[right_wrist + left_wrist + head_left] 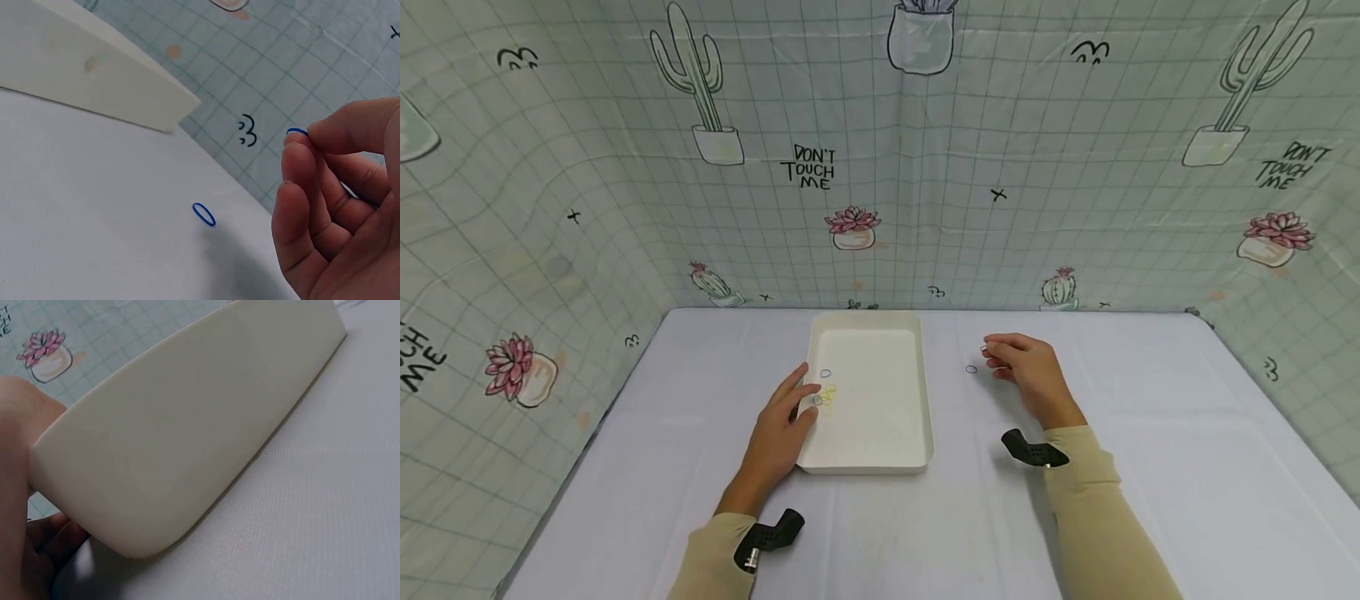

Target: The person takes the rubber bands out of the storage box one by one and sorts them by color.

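Note:
A cream tray (925, 392) lies on the white table, with several small yellow and blue rubber bands (826, 395) near its left side. My left hand (784, 425) rests on the tray's left rim, its fingers reaching over the edge; the left wrist view shows the tray's outer wall (187, 425) against my palm. My right hand (1026, 367) hovers to the right of the tray and pinches a small blue band (296, 132) between thumb and fingertips. Another blue band (204, 214) lies on the table (1150, 467) just left of that hand (337, 206), also visible from the head camera (972, 369).
A cloth with cactus and flower prints (880, 167) walls the table in at the back and both sides. The table's right edge (1277, 417) runs diagonally toward me.

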The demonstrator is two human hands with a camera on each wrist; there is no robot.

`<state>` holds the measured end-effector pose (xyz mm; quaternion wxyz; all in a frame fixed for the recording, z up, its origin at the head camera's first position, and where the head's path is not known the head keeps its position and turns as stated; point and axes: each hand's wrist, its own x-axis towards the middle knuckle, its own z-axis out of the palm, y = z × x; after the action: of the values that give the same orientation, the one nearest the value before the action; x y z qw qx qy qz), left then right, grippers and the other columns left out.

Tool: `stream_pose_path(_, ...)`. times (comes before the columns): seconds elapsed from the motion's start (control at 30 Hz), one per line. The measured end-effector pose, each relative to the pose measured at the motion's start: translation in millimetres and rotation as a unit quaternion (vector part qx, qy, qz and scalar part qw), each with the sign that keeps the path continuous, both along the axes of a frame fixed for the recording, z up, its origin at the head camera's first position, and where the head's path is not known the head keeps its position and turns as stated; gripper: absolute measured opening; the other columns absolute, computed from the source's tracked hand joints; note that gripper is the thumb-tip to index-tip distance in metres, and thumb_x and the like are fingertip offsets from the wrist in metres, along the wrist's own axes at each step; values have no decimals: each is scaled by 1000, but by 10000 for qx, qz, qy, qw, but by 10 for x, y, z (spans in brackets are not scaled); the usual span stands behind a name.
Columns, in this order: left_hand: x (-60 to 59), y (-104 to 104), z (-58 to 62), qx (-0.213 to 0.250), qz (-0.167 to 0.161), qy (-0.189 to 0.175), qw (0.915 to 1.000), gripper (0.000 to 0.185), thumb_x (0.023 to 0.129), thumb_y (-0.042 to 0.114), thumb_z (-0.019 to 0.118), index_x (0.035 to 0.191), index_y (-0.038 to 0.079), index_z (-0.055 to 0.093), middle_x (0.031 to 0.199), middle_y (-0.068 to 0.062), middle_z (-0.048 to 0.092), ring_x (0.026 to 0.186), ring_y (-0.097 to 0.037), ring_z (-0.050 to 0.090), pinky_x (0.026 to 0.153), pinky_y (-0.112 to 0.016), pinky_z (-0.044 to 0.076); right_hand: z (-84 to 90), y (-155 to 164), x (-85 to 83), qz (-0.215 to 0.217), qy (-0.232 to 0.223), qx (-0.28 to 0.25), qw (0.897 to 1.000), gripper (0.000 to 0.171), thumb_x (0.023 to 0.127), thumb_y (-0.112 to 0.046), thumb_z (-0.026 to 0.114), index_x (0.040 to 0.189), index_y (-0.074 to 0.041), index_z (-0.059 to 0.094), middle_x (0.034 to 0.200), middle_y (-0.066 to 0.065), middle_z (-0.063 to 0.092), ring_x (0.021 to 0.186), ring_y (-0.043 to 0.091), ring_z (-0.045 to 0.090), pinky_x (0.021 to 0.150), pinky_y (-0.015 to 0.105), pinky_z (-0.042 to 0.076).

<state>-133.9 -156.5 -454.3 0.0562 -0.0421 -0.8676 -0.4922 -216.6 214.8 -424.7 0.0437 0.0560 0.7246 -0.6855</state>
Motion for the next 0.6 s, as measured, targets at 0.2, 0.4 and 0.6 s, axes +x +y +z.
stream_pose_path(0.2,19,6,-35,1,-23,-62,10000,36,99,10,59,135,8,62,160,6,33,149,-22,26,117,-47,28,-54,119,11,43,-27,320,9995,41,100,-18,63,130,10,59,104,5,72,89,13,67,77,23,56)
stream_pose_path(0.4,11,-1,-39,20,36,13,10000,36,99,10,59,135,9,63,160,7,34,149,-21,26,118,-48,26,-121,172,-9,71,31,909,9958,38,97,-20,67,126,6,65,103,3,73,87,10,66,77,24,56)
stream_pose_path(0.6,-5,-14,0,26,-15,-20,10000,35,99,10,59,134,9,63,160,7,33,149,-21,26,117,-47,28,-186,174,-37,80,202,1742,9845,30,95,-19,69,117,1,72,97,8,73,77,12,63,68,23,54)
